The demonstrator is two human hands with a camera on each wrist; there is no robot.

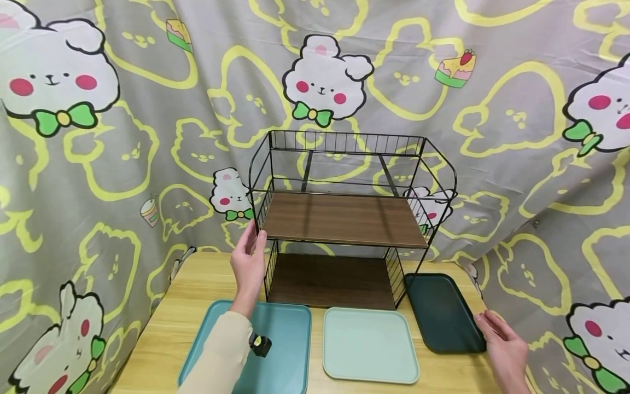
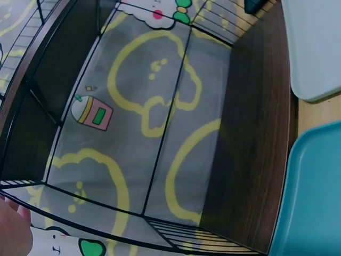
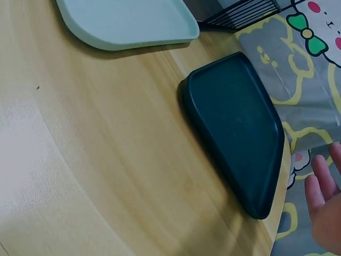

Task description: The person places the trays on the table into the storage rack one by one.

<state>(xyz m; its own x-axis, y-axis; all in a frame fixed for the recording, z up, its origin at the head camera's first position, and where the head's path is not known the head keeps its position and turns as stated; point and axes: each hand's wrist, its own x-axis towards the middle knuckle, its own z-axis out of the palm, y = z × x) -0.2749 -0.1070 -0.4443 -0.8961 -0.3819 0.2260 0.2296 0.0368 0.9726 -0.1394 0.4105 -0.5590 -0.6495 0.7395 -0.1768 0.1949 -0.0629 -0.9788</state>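
A black wire rack (image 1: pixel 259 164) with two brown wooden shelves (image 1: pixel 344 219) stands at the back of the wooden table (image 1: pixel 197 284). My left hand (image 1: pixel 253 241) is raised beside the rack's front left post, its straight fingers against the corner of the upper shelf. Only a sliver of that hand (image 2: pixel 10 229) shows in the left wrist view, under the rack's wires. My right hand (image 1: pixel 489 323) hovers with relaxed fingers (image 3: pixel 322 186) just off the near right corner of a dark green tray (image 1: pixel 443 312), apart from the tray (image 3: pixel 240 122).
A teal tray (image 1: pixel 285 339) and a mint tray (image 1: pixel 369 345) lie side by side in front of the rack; both shelves are bare. A cartoon-print cloth (image 1: pixel 443 109) hangs behind and around the table. The dark tray sits close to the table's right edge (image 3: pixel 277 229).
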